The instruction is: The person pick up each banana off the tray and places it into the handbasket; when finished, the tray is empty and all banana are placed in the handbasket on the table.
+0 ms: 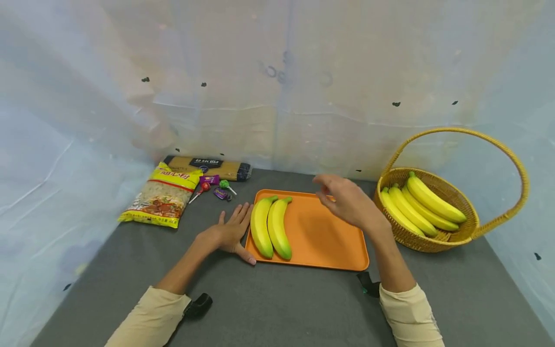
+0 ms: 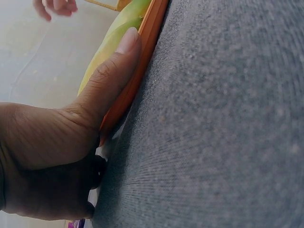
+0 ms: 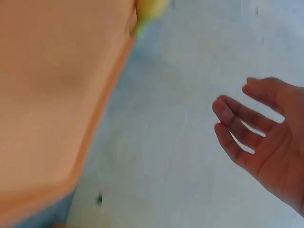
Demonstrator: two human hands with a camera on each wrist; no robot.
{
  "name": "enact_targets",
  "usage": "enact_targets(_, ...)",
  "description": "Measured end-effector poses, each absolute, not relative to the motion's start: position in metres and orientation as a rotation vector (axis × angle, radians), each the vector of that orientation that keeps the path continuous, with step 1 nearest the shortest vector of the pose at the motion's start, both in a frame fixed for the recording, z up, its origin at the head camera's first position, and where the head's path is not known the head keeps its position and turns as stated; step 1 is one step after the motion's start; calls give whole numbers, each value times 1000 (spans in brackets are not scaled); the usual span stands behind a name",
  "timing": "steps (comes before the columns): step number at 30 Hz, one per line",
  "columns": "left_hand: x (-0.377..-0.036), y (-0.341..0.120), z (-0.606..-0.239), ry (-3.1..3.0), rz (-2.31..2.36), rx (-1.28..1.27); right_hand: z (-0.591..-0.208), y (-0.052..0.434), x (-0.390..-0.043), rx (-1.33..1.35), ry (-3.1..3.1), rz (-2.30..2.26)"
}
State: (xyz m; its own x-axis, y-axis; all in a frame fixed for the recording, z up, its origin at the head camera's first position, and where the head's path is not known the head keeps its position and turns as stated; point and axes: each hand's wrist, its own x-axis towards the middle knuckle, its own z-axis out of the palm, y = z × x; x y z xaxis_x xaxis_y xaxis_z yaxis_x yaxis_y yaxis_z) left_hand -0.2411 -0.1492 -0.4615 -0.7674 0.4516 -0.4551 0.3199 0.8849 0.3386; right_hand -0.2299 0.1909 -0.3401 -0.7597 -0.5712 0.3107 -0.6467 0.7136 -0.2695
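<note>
Currently left hand (image 1: 230, 233) is lying flat, bracing orange tray (image 1: 321, 241) at 9 o'clock; right hand (image 1: 347, 202) is hovering wide, empty. Risk: tray sliding, two bananas (image 1: 270, 226) rolling.

Two bananas (image 1: 271, 227) on tray (image 1: 325, 236) at centre, basket (image 1: 451, 231) right of it, noodle packet (image 1: 162, 201) left

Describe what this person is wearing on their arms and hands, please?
Both hands, left hand and right hand, are bare, without gloves. Each arm has a cream long sleeve pushed up the forearm, and a small black strapped device sits near each wrist.
</note>
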Motion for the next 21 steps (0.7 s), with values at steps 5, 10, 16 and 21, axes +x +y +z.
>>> enact_targets(5,-245,-151,-468,2523,328,565,-364,148,-222,1287,-2862,423)
enact_targets(10,-246,-151,-471,2530,293,552,-380,130,-219,1450,-3035,136)
enact_targets(16,-243,-150,-467,2520,305,534,-383,134,-222,1414,-3076,152)
enact_targets(21,-242,-149,-462,2502,319,518,-382,138,-225,1347,-3249,226)
